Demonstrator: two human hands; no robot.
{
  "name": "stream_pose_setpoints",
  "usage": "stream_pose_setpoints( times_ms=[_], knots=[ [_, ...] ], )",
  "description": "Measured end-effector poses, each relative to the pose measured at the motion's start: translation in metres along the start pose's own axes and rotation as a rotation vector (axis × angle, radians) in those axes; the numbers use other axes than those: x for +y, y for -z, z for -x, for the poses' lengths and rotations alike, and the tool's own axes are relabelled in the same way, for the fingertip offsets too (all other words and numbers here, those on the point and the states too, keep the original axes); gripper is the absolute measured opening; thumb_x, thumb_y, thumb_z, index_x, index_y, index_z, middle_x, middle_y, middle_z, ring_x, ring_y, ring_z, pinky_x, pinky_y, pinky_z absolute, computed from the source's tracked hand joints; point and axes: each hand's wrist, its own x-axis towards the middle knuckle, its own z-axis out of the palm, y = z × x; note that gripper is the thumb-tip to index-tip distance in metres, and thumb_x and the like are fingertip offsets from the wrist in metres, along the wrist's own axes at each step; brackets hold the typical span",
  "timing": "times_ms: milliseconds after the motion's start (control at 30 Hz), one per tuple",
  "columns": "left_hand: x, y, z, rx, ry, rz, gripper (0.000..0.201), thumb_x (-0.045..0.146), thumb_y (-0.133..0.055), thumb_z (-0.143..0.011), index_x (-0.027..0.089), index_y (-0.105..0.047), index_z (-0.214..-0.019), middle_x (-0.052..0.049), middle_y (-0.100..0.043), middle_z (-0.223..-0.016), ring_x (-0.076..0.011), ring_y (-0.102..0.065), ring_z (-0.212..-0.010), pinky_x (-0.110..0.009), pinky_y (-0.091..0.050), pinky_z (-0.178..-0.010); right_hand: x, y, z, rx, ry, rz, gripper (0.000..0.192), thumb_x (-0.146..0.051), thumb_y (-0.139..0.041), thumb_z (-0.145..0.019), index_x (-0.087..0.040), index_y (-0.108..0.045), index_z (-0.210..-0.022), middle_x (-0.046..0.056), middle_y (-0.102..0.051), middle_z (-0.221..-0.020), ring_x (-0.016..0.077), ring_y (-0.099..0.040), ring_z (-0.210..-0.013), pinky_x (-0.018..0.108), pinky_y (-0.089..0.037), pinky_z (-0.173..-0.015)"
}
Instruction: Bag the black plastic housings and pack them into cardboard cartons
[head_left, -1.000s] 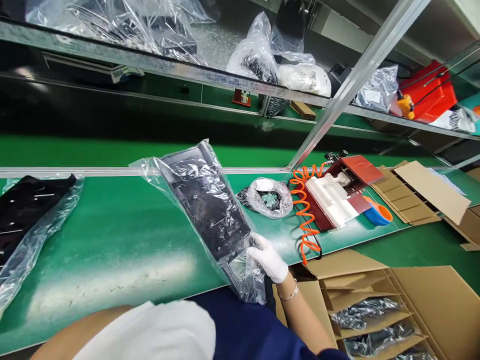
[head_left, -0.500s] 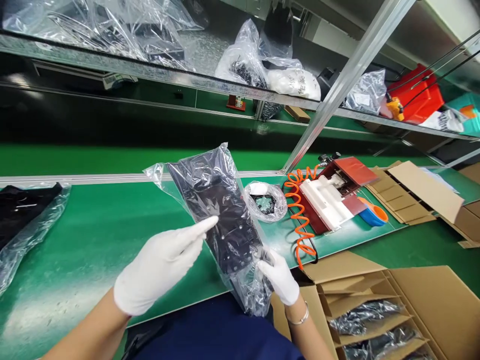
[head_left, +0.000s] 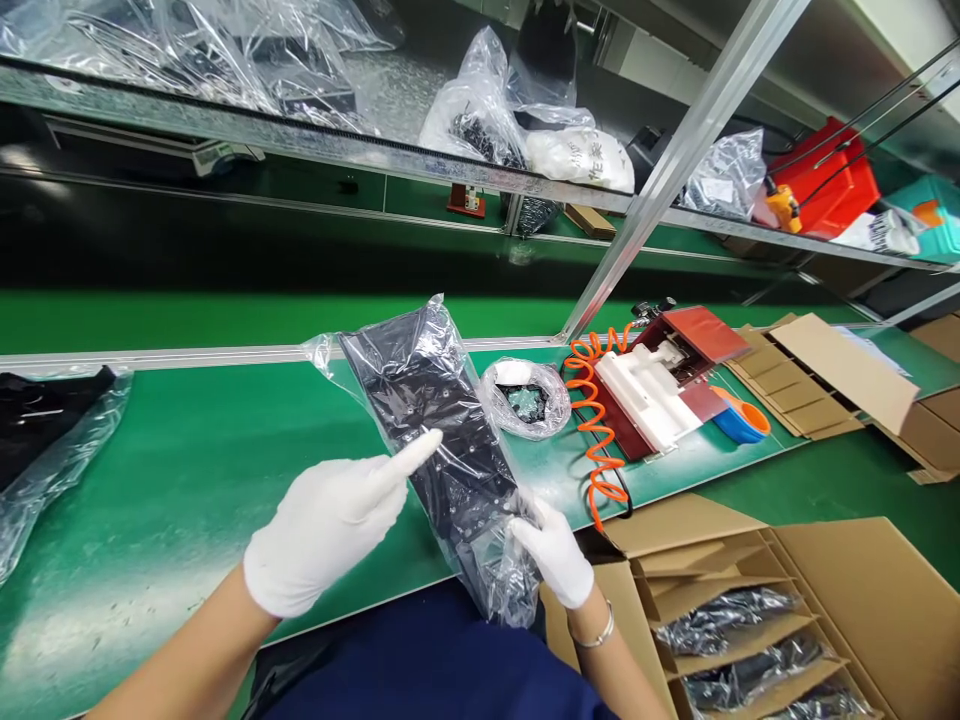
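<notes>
A black flat panel with rows of small holes or studs lies inside a clear plastic bag (head_left: pixel 442 410), tilted over the bench's front edge. My right hand (head_left: pixel 553 550), in a white glove, is closed on the bag's lower right edge, its thumb on top. My left hand (head_left: pixel 330 530), also gloved in white, has its index finger stretched out over the panel's middle. The other left fingers are partly folded near the bag's left edge, and nothing shows in them. Whether the fingertip touches the plastic, I cannot tell.
Beside the bag lies a clear-wrapped roll (head_left: pixel 525 398). Farther right are an orange coiled hose (head_left: pixel 596 440), a red-and-white device (head_left: pixel 649 390) and a blue-orange tape roll (head_left: pixel 741 416). An open divided carton (head_left: pixel 847 560) holds bagged parts. Another bagged black piece (head_left: pixel 52 430) lies left.
My left hand has shifted slightly right and its index finger now stands out more from the others. The right hand keeps its hold on the bag. The view has moved a little.
</notes>
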Motion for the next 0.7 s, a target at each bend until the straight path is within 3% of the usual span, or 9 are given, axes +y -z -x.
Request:
stream_pose_setpoints(
  times_ms=[133, 233, 300, 433, 567, 700],
  knots=[
    [0.001, 0.0, -0.004, 0.022, 0.064, -0.105, 0.053, 0.018, -0.037, -0.087, 0.024, -0.068, -0.13, 0.001, -0.058, -0.053, -0.0125, -0.044, -0.043, -0.025, -0.032, -0.049, 0.003, -0.001, 0.001, -0.012, -0.037, 0.052, 0.048, -0.021, -0.061, -0.076, -0.024, -0.069, -0.123, 0.003, -0.075, -0.111, 0.0171, -0.062, -0.069, 0.031, -0.055, -0.061],
    [0.001, 0.001, -0.005, 0.017, 0.113, -0.15, 0.054, 0.018, -0.038, -0.086, 0.022, -0.066, -0.132, 0.003, -0.052, -0.049, -0.0124, -0.039, -0.041, -0.026, -0.026, -0.047, 0.006, -0.001, 0.0, -0.008, 0.014, 0.055, 0.051, -0.019, -0.062, -0.075, -0.023, -0.068, -0.125, 0.004, -0.072, -0.122, 0.0238, -0.066, -0.103, 0.041, -0.056, -0.093],
    [0.001, 0.001, -0.003, 0.012, 0.04, -0.121, 0.054, 0.015, -0.037, -0.086, 0.021, -0.066, -0.132, 0.004, -0.049, -0.048, -0.0118, -0.039, -0.042, -0.025, -0.027, -0.048, 0.009, 0.0, -0.002, -0.034, 0.026, 0.043, 0.054, -0.02, -0.063, -0.074, -0.023, -0.067, -0.127, 0.004, -0.07, -0.126, 0.026, -0.063, -0.114, 0.044, -0.051, -0.103],
    [0.0, -0.004, 0.005, -0.001, -0.297, -0.04, 0.051, 0.011, -0.037, -0.087, 0.02, -0.071, -0.124, 0.005, -0.045, -0.048, -0.0106, -0.037, -0.043, -0.025, -0.026, -0.048, 0.016, 0.002, -0.003, -0.065, -0.04, 0.019, 0.055, -0.024, -0.062, -0.078, -0.024, -0.061, -0.134, 0.005, -0.07, -0.122, 0.0207, -0.067, -0.085, 0.039, -0.059, -0.08],
    [-0.002, -0.011, 0.014, 0.023, -0.3, -0.074, 0.049, 0.009, -0.038, -0.087, 0.017, -0.07, -0.123, 0.005, -0.041, -0.048, -0.0109, -0.033, -0.043, -0.027, -0.021, -0.048, 0.015, 0.001, -0.002, -0.02, -0.032, 0.002, 0.053, -0.025, -0.063, -0.078, -0.024, -0.061, -0.131, 0.005, -0.068, -0.125, 0.0167, -0.062, -0.076, 0.031, -0.056, -0.064],
    [0.0, -0.021, 0.023, -0.1, -0.434, 0.017, 0.046, 0.015, -0.038, -0.093, 0.024, -0.069, -0.124, 0.005, -0.048, -0.05, -0.0121, -0.041, -0.044, -0.027, -0.027, -0.05, 0.013, -0.002, -0.003, -0.005, -0.062, -0.05, 0.056, -0.028, -0.064, -0.077, -0.024, -0.06, -0.133, 0.005, -0.068, -0.122, 0.0134, -0.058, -0.064, 0.028, -0.052, -0.052]
  ],
)
